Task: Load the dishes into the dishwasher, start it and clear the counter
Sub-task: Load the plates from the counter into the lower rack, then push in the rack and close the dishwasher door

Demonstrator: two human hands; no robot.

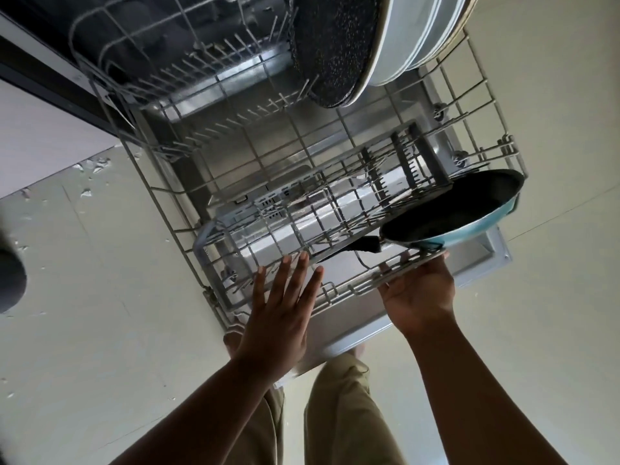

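Note:
The dishwasher's lower wire rack (188, 209) is pulled out over the open door (486, 250). A blue frying pan (469, 226) with a black inside lies on the rack's near right corner, its black handle (355, 246) pointing left. At the rack's far end stand a dark speckled pan (335, 52) and white plates (412, 35) on edge. My left hand (281, 307) hovers flat with fingers spread at the rack's front edge. My right hand (419, 290) is at the rack's front rail, just below the frying pan; its fingertips are hidden behind the rail.
Pale floor tiles (100, 297) surround the open door on both sides. A dark cabinet front (43, 72) runs along the upper left. My legs in khaki trousers (335, 414) stand right at the door's near edge. A dark blurred object (10, 276) sits at the left margin.

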